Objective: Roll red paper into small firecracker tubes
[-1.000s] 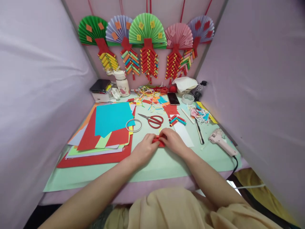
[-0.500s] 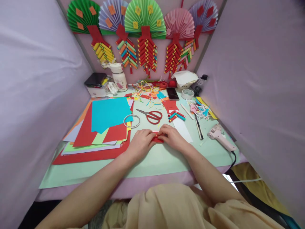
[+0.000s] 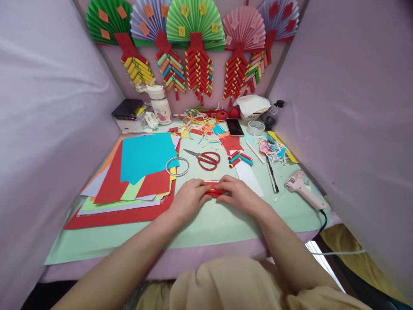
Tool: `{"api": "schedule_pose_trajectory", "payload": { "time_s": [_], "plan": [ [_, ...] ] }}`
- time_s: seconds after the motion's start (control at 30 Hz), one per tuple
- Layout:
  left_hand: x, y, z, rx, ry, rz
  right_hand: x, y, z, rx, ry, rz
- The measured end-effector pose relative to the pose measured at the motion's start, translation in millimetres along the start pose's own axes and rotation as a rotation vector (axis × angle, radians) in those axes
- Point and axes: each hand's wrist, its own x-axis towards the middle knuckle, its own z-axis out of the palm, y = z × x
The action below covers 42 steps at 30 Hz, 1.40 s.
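Observation:
Between my hands a small piece of red paper [image 3: 213, 193] lies on the pale green mat, with a white edge along its far side. My left hand [image 3: 189, 197] holds its left end, fingers bent and thumb on the near side. At the right end, my right hand [image 3: 239, 193] presses the paper between thumb and fingers. The fingertips hide both ends of it. Just beyond are red-handled scissors [image 3: 206, 160] and a cluster of small red and blue paper rolls [image 3: 240, 159], which rest partly on white paper [image 3: 250, 178].
Stacked coloured paper [image 3: 148, 157] and a silver ring [image 3: 167, 166] are to the left. A glue gun [image 3: 305, 189], a black pen [image 3: 272, 174] and a white stick [image 3: 255, 151] lie right. Behind are paper scraps [image 3: 201, 125], a phone [image 3: 234, 127], tape [image 3: 255, 127] and a bottle [image 3: 160, 105].
My right hand's fingers have spread sideways along the red paper, and more of the paper shows between my hands. The whole view has shifted slightly.

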Motion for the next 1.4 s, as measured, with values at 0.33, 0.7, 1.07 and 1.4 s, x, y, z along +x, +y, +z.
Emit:
{"api": "schedule_pose_trajectory", "payload": {
  "time_s": [0.33, 0.7, 1.07, 1.4],
  "plan": [
    [-1, 0, 2.4, -0.084, 0.03, -0.07, 1, 4, 4, -0.007, 0.009, 0.002],
    [-1, 2, 0.6, -0.152, 0.063, -0.083, 3, 3, 6, -0.01, 0.044, -0.037],
    [1, 4, -1.6, -0.284, 0.044, -0.177, 4, 7, 9, 0.009, 0.062, -0.006],
    [4, 3, -1.0, -0.327, 0.042, -0.221, 8, 8, 17, 0.072, 0.11, 0.106]
  ]
}}
